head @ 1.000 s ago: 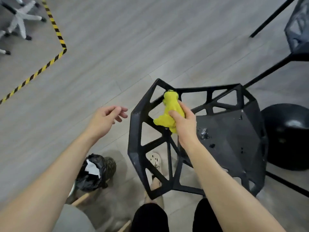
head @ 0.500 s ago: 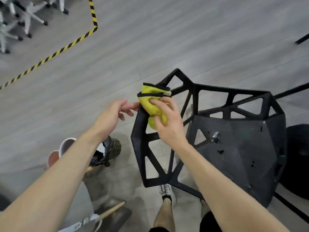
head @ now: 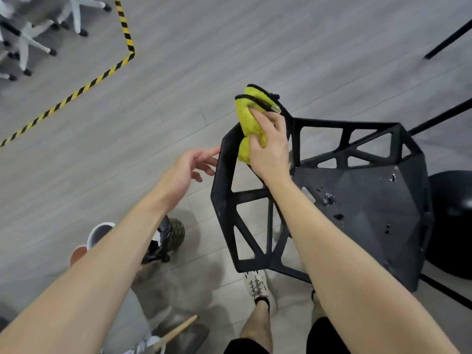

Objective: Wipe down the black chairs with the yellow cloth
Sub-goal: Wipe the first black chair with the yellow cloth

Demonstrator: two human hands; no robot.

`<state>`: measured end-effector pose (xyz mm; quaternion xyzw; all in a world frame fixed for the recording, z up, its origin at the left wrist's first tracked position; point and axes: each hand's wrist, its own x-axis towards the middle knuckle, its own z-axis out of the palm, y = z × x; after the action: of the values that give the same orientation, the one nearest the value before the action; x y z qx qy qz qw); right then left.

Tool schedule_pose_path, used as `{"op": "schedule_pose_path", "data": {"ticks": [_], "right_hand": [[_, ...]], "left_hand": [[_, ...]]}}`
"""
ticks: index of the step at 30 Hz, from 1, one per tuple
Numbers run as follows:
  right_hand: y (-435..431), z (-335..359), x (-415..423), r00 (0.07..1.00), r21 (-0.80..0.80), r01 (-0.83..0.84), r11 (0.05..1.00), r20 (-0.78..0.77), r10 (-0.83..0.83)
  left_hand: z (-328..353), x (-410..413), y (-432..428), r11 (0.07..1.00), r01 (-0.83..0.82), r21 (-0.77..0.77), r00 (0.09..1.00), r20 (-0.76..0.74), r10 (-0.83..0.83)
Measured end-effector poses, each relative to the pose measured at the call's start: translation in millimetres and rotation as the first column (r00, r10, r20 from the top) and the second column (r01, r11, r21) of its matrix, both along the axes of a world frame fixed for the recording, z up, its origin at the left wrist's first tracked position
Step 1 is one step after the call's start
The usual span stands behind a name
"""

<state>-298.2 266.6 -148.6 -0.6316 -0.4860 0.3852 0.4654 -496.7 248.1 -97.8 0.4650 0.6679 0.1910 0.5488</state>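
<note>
Yellow cloth pressed on the black chair's upper frame corner

The right hand (head: 268,152) grips the bunched yellow cloth (head: 249,118) against the top corner of the black chair (head: 357,200); the left hand (head: 186,169) hovers just beside the frame's left edge, fingers loosely apart, holding nothing.

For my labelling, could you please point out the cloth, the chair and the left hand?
cloth (head: 246,121), head view, on the yellow fold beside the fingers.
chair (head: 370,208), head view, on the flat seat panel.
left hand (head: 182,172), head view, on the middle of the hand.

Hazard tape (head: 76,93), wht chair bases (head: 28,39), bin bag (head: 164,235)
</note>
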Motion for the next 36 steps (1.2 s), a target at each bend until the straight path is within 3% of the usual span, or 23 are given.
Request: {"op": "schedule_pose_path", "data": {"ticks": [5, 8, 15, 21, 27, 30, 33, 36], "right_hand": [[-103, -5, -26, 0.956, -0.015, -0.291, 0.957, -0.042, 0.29], [-169, -5, -26, 0.927, -0.063, -0.372, 0.926, -0.063, 0.369], [-66, 5, -22, 0.984, -0.086, -0.165, 0.983, 0.056, 0.17], [-218, 13, -34, 0.925, -0.091, -0.377, 0.922, 0.009, 0.379], [-119, 22, -43, 0.979, -0.089, -0.163, 0.983, 0.11, 0.173], [-165, 16, -47, 0.958, -0.064, -0.236, 0.97, 0.149, 0.243], [-247, 8, -37, 0.951, -0.12, -0.303, 0.945, 0.025, 0.308], [-244, 3, -26, 0.978, -0.213, -0.165, 0.963, -0.165, 0.13]], "left_hand": [[-4, -16, 1, 0.996, -0.031, -0.083, 0.993, 0.108, 0.04], [-2, -25, 5, 0.994, 0.045, -0.103, 0.995, 0.099, -0.035], [-3, -12, 13, 0.992, 0.107, -0.066, 0.988, 0.118, -0.098], [-7, -31, 5, 0.987, 0.149, -0.056, 0.985, 0.101, -0.143], [-12, -16, 6, 0.984, 0.18, -0.01, 0.979, 0.097, -0.179], [-13, -20, 8, 0.984, 0.175, -0.029, 0.98, 0.099, -0.171], [-14, -31, 0, 0.981, 0.192, -0.016, 0.98, 0.053, -0.191], [-18, -19, -6, 0.977, 0.211, 0.025, 0.975, -0.068, -0.209]]}}
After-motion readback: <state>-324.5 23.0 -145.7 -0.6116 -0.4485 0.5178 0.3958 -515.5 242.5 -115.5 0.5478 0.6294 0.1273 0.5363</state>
